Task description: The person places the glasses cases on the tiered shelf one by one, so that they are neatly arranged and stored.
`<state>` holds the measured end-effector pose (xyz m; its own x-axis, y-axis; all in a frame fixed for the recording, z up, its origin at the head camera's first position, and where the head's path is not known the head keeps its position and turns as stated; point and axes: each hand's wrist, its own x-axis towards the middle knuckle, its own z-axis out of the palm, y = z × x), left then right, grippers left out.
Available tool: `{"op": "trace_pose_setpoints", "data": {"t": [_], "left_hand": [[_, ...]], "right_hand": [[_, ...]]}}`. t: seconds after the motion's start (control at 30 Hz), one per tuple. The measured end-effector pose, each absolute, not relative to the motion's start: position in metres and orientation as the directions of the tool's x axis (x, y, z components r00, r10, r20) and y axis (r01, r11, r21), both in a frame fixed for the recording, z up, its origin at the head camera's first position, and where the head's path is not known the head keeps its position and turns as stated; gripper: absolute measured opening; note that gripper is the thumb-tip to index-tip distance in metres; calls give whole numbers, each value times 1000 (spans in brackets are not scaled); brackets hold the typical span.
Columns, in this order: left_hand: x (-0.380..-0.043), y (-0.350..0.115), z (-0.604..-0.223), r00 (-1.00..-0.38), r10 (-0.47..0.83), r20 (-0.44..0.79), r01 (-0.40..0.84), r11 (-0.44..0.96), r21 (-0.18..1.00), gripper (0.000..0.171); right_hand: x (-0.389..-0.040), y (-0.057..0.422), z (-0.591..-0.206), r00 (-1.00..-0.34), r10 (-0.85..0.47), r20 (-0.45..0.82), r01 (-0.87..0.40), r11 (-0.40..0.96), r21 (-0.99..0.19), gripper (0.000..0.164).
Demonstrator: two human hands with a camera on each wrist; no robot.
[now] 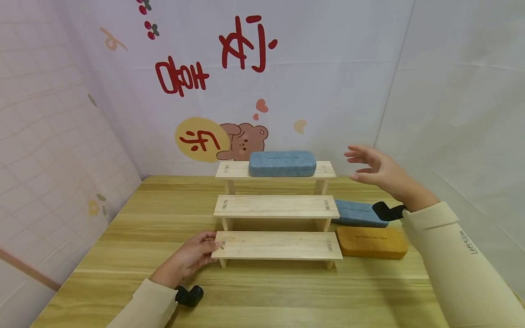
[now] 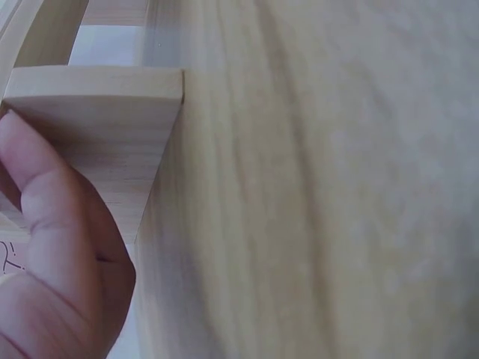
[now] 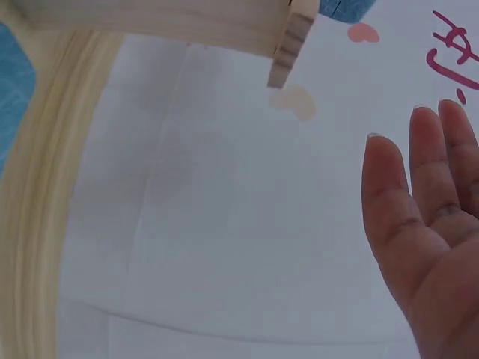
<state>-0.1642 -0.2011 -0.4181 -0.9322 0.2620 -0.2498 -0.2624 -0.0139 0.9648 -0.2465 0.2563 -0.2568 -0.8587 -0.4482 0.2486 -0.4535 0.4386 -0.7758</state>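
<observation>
Wooden and three-tiered, the rack (image 1: 276, 206) stands on the table (image 1: 279, 296), the left hand (image 1: 190, 256) gripping its lowest shelf's left end. Right of the top shelf (image 1: 234, 168), which bears a blue case (image 1: 282, 164), the right hand (image 1: 375, 168) hangs empty, fingers loosely extended. Another blue case (image 1: 357, 212) and a yellow case (image 1: 371, 246) lie right of the rack.

The stepped stand (image 1: 276, 207) was of pale wood, matt, its grain visible. The tabletop (image 1: 279, 294) presented a smooth wood-grain finish. The upper blue case (image 1: 282, 164), and the lower blue case (image 1: 356, 213) and mustard case (image 1: 371, 243) toward its right edge, appeared matt, leather-like. Beyond the far edge, the backdrop (image 1: 332, 82) resembled lightly creased cloth.
</observation>
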Motion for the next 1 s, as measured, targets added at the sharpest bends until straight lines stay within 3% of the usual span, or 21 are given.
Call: {"op": "trace_pose_setpoints", "data": {"t": [0.2, 0.63, 1.0], "left_hand": [[-164, -201, -418, -932, 257, -256, -271, -23, 962, 44], [-160, -201, -419, -933, 242, -265, -278, -21, 960, 49], [-161, -200, -418, -934, 240, -263, -277, -25, 961, 48]], "right_hand": [[-238, 282, -274, -841, -465, 276, -471, 381, -795, 66], [-223, 327, -319, -872, -417, 255, -438, 433, -788, 55], [-210, 363, -363, -924, -361, 124, -309, 517, -798, 55]]}}
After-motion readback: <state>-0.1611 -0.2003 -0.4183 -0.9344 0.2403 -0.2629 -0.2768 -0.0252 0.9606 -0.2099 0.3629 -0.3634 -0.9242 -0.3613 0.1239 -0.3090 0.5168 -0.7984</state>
